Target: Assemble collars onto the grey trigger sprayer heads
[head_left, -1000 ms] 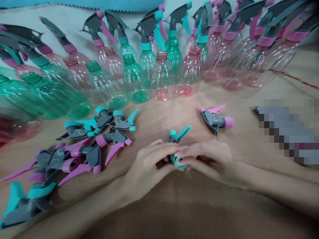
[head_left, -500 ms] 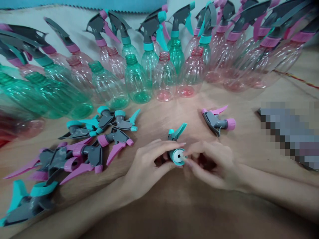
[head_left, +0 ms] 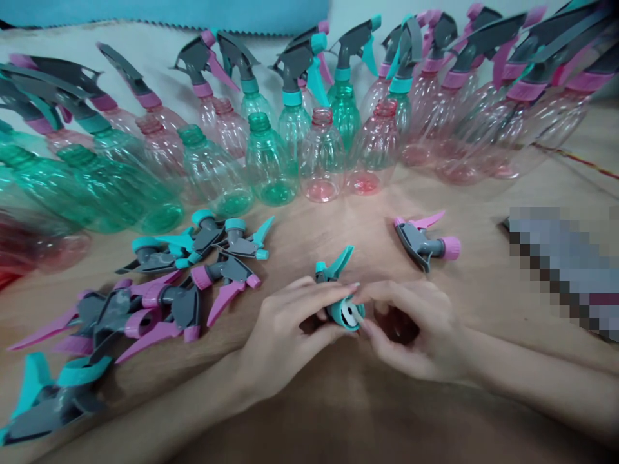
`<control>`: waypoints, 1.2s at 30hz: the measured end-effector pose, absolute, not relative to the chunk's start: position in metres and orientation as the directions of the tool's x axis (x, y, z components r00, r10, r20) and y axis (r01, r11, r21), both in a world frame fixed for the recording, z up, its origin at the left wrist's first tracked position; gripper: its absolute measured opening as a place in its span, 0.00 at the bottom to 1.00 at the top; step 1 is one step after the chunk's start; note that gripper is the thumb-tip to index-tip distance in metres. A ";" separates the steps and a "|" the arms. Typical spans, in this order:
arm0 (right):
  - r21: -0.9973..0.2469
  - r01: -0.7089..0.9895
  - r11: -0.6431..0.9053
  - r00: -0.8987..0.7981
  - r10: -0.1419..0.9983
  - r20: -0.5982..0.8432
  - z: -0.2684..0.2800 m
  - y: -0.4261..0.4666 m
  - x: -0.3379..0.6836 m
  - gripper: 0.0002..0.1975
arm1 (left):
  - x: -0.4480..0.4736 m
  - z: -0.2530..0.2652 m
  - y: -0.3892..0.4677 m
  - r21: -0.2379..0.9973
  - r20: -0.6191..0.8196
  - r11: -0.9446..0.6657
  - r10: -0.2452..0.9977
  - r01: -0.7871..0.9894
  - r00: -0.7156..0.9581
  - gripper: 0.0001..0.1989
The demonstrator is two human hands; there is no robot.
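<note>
Left grip (head_left: 283,332), bare: fingers bent, thumb opposed. Right grip (head_left: 416,325), bare: thumb and forefinger close together. Forearms (head_left: 536,370), 2: angled inward from opposite sides.

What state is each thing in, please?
Turquoise spray head: held, collar facing camera
White disc: in collar, seemingly tilted
Left hand: gripping spray head
Right hand: fingertips at disc
Lone pink spray head: loose
Left spray heads: lying loose
Front middle bottles: standing, uncapped
Rearmost bottles: standing, spray heads fitted
Pixelated object: unclear
</note>
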State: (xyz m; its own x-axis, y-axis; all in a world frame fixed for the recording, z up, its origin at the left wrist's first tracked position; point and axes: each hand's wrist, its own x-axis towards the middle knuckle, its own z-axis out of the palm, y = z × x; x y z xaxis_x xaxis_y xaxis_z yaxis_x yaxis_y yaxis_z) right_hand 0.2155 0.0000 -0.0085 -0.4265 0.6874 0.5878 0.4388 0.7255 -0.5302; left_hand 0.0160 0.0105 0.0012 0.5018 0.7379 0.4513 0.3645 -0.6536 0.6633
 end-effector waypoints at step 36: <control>-0.613 0.569 0.549 -0.319 0.834 0.450 0.002 -0.017 0.209 0.08 | 0.011 -0.005 0.001 0.273 0.599 -0.797 0.579 0.539 0.553 0.13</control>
